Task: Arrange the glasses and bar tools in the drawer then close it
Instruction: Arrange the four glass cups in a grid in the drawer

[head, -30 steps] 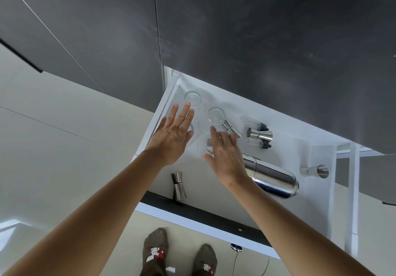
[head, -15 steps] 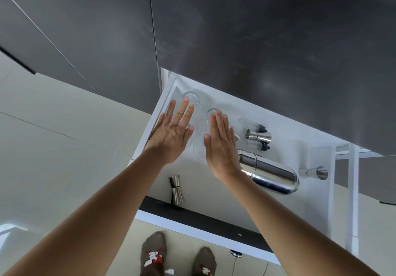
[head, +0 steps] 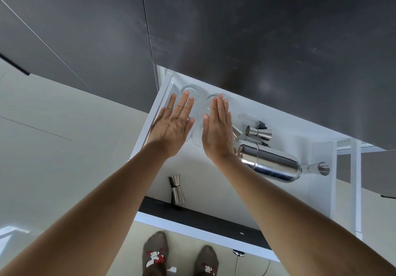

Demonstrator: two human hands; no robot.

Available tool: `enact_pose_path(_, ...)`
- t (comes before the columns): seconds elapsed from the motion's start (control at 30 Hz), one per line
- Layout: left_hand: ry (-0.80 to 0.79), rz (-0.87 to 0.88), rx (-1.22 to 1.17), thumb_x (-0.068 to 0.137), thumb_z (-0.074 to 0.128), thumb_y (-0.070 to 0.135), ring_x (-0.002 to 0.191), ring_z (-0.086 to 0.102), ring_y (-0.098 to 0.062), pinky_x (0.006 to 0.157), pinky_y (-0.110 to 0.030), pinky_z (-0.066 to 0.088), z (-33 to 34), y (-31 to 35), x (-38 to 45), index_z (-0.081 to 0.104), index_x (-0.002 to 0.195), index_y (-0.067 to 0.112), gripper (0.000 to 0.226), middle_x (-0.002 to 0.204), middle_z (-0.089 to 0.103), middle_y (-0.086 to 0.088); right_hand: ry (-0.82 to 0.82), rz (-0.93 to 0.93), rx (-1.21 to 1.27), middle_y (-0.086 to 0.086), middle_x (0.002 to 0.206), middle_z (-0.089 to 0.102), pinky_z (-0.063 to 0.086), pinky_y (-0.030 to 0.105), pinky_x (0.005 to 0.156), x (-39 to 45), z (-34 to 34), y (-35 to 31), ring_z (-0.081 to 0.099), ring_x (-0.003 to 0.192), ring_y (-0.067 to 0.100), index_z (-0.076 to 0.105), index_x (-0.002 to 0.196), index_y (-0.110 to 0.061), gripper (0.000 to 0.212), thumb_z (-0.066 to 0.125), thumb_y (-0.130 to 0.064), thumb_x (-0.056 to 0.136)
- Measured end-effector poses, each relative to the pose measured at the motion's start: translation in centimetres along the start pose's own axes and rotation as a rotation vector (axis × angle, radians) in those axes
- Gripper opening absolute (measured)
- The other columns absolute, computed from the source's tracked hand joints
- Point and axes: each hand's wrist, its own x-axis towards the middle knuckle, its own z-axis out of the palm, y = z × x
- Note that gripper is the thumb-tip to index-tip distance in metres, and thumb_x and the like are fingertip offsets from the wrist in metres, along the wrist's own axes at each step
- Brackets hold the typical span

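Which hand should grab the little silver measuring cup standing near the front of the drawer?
Probably the left hand. The jigger stands just beside the left forearm, while the right hand is nearer the shaker. Both hands are open.

Dark grey cabinet fronts (head: 257, 40) beyond the fingertips; pale glossy floor (head: 53, 147) left of them (daylight glare).

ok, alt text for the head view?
Both hands, left and right, flat and open over clear glasses at the back left of an open white drawer; a steel shaker and jiggers lie right.
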Motion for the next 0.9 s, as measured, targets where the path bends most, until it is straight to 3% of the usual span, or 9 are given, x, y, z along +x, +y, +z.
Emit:
enact_pose_path(0.6, -0.053, -0.050, -0.010, 0.101, 0.019, 0.043, 0.148, -0.015, -0.017, 0.123, -0.038, 0.009, -0.5, 1.0, -0.3, -0.005, 0.152, 0.026, 0.059, 0.161, -0.012, 0.007, -0.160, -0.085, -0.049, 0.004, 0.161, -0.001, -0.001, 0.038, 0.120, -0.8, -2.9, 2.4, -0.007, 0.148, 0.018, 0.003, 0.150, -0.011, 0.057, 0.021, -0.034, 0.101)
enact_pose_path(0.67, -0.043, -0.040, -0.039, 0.101, 0.020, 0.042, 0.148, -0.013, -0.018, 0.123, -0.041, 0.013, -0.4, 1.3, -0.9, -0.003, 0.153, 0.024, 0.059, 0.162, -0.010, 0.005, -0.173, -0.091, -0.021, 0.005, 0.161, 0.004, 0.001, 0.036, 0.120, -1.3, -3.4, 3.0, -0.003, 0.148, 0.018, 0.007, 0.150, -0.010, 0.056, 0.023, -0.033, 0.102)
enact_pose_path(0.73, 0.042, -0.037, -0.091, 0.102, 0.025, 0.038, 0.150, -0.002, -0.020, 0.122, -0.040, 0.019, -0.9, 1.9, -1.6, 0.009, 0.153, 0.019, 0.057, 0.163, 0.001, -0.001, -0.120, -0.093, 0.031, 0.011, 0.157, 0.021, 0.012, 0.039, 0.121, -1.6, -3.8, 3.8, 0.011, 0.147, 0.023, 0.022, 0.148, -0.007, 0.051, 0.026, -0.029, 0.102)
enact_pose_path(0.8, 0.249, -0.014, -0.109, 0.101, 0.037, 0.030, 0.142, 0.033, -0.029, 0.109, -0.037, 0.039, -1.6, 2.6, -2.8, 0.039, 0.141, 0.010, 0.045, 0.153, 0.034, -0.013, 0.021, -0.068, 0.050, 0.020, 0.136, 0.051, 0.036, 0.043, 0.108, -1.1, -4.3, 4.5, 0.042, 0.131, 0.036, 0.044, 0.134, -0.003, 0.040, 0.034, -0.020, 0.099)
enact_pose_path(0.83, 0.362, 0.012, -0.077, 0.099, 0.043, 0.027, 0.124, 0.051, -0.032, 0.094, -0.038, 0.052, -1.8, 2.8, -3.5, 0.051, 0.127, 0.008, 0.034, 0.135, 0.051, -0.015, 0.079, -0.039, 0.021, 0.022, 0.119, 0.060, 0.043, 0.043, 0.095, -0.6, -4.4, 5.1, 0.052, 0.113, 0.040, 0.053, 0.123, -0.002, 0.033, 0.037, -0.014, 0.096)
enact_pose_path(0.9, 0.416, 0.009, 0.013, 0.094, 0.048, 0.025, 0.088, 0.062, -0.031, 0.065, -0.041, 0.056, -1.7, 2.9, -5.0, 0.055, 0.100, 0.009, 0.018, 0.098, 0.062, -0.010, 0.091, 0.039, -0.083, 0.023, 0.098, 0.064, 0.044, 0.043, 0.078, 0.7, -4.6, 6.3, 0.055, 0.091, 0.041, 0.062, 0.105, -0.002, 0.026, 0.041, -0.008, 0.092)
